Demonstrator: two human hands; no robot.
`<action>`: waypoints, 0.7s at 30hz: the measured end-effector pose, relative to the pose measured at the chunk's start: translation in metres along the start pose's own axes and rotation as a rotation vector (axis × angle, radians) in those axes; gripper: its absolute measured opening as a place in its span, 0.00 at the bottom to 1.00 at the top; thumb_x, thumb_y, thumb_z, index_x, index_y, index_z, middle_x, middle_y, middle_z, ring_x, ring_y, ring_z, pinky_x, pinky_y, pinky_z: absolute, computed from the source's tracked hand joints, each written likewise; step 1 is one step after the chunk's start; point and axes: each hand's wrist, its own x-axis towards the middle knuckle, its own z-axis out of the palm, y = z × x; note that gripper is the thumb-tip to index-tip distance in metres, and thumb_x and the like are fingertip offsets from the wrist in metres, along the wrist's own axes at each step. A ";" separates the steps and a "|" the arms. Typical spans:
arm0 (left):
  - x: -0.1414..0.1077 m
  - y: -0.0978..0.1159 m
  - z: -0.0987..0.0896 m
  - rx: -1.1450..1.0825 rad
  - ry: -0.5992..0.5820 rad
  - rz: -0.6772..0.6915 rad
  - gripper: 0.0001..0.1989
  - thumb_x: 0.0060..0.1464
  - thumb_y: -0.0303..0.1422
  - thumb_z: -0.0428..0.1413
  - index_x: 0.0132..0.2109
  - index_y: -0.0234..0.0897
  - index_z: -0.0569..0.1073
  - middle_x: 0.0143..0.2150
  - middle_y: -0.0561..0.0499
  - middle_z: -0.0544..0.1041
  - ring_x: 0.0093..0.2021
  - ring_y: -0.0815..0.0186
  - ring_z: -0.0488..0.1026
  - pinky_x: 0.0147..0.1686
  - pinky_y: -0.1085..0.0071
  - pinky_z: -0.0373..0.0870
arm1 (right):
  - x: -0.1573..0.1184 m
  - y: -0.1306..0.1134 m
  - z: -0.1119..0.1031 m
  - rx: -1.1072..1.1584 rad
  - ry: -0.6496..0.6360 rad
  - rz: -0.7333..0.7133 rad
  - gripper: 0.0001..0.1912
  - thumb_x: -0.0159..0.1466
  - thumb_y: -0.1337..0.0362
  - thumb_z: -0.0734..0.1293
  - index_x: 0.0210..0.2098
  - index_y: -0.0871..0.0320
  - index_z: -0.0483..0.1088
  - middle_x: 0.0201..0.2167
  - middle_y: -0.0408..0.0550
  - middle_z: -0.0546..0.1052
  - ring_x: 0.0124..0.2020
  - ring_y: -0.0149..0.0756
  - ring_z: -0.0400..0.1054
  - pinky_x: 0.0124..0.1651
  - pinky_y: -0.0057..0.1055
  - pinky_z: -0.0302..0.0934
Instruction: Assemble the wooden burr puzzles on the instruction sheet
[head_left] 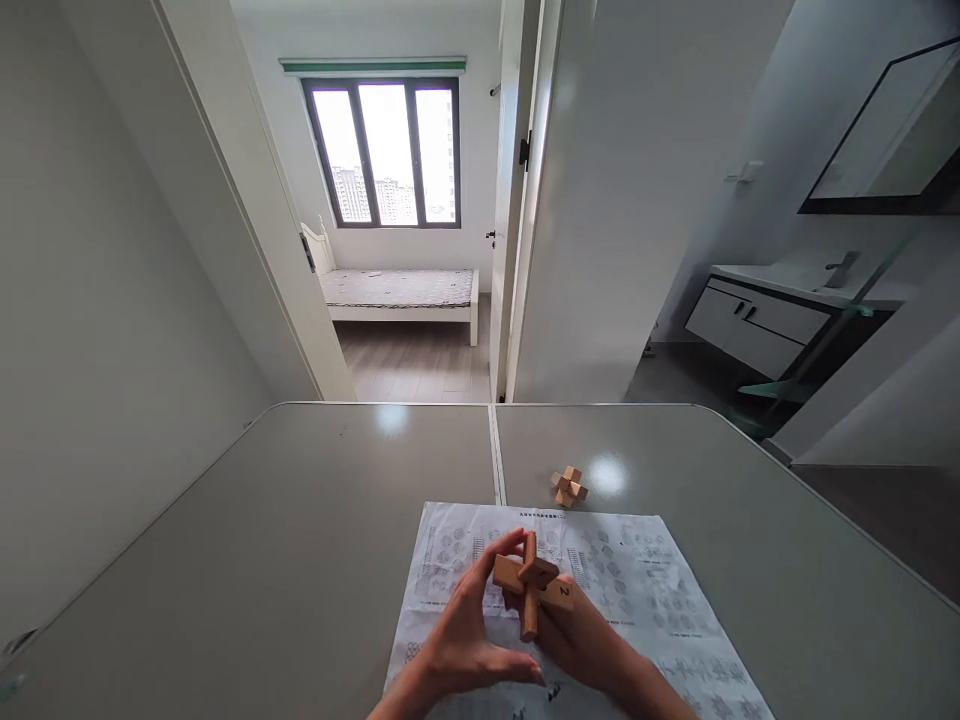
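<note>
Over the printed sheet, my right hand (581,632) grips a wooden burr puzzle (534,585) from below and behind. The puzzle is made of interlocked wooden bars, one of them marked with a dark "2". My left hand (469,625) curves around the puzzle's left side, thumb and fingers wide apart. Its fingertips are close to the top end of the upright bar; whether they touch it I cannot tell. The thumb lies below the bar's lower end. Most of my right fingers are hidden behind the wood.
The creased paper sheet (637,600) with printed diagrams lies on the grey table (300,560). A smaller wooden burr puzzle (569,487) rests just past its far edge. Beyond the table are a doorway with a bed (405,290), and a washbasin cabinet (757,315) at right.
</note>
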 end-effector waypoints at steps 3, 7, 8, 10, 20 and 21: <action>0.001 0.005 0.002 -0.088 0.011 -0.003 0.52 0.38 0.49 0.73 0.69 0.46 0.64 0.67 0.42 0.70 0.66 0.43 0.66 0.66 0.51 0.62 | 0.000 -0.002 0.004 0.053 -0.062 0.016 0.21 0.76 0.54 0.55 0.32 0.55 0.72 0.27 0.45 0.74 0.26 0.33 0.63 0.32 0.28 0.58; 0.004 0.008 0.002 -0.178 0.054 -0.039 0.46 0.40 0.46 0.71 0.66 0.44 0.67 0.62 0.43 0.73 0.59 0.47 0.72 0.61 0.54 0.68 | 0.005 -0.013 0.000 0.151 -0.056 0.101 0.22 0.75 0.53 0.57 0.29 0.56 0.70 0.25 0.43 0.70 0.25 0.32 0.59 0.31 0.28 0.56; 0.005 0.008 0.001 -0.185 0.078 -0.052 0.46 0.40 0.47 0.71 0.66 0.44 0.67 0.61 0.43 0.73 0.58 0.47 0.73 0.60 0.54 0.69 | 0.007 -0.016 -0.003 0.189 -0.051 0.132 0.22 0.74 0.52 0.59 0.28 0.56 0.69 0.25 0.42 0.69 0.25 0.32 0.58 0.31 0.28 0.55; 0.006 0.005 -0.002 -0.185 0.128 -0.076 0.45 0.41 0.50 0.69 0.66 0.45 0.65 0.60 0.44 0.74 0.56 0.48 0.74 0.58 0.53 0.71 | 0.011 -0.021 -0.010 0.298 -0.065 0.190 0.21 0.72 0.50 0.63 0.28 0.57 0.68 0.24 0.40 0.65 0.25 0.30 0.55 0.29 0.28 0.52; 0.006 0.001 -0.002 -0.045 0.205 -0.089 0.42 0.43 0.42 0.68 0.66 0.49 0.65 0.60 0.47 0.76 0.59 0.50 0.74 0.60 0.53 0.72 | 0.012 -0.004 -0.009 0.931 0.030 0.406 0.26 0.73 0.41 0.58 0.33 0.57 0.65 0.19 0.36 0.63 0.16 0.25 0.51 0.22 0.26 0.45; 0.006 0.003 0.000 -0.013 0.204 -0.085 0.43 0.43 0.39 0.69 0.66 0.49 0.65 0.62 0.47 0.75 0.60 0.50 0.74 0.62 0.52 0.70 | 0.011 -0.002 -0.008 0.919 0.068 0.429 0.25 0.73 0.41 0.59 0.33 0.57 0.64 0.18 0.35 0.62 0.16 0.25 0.51 0.22 0.26 0.45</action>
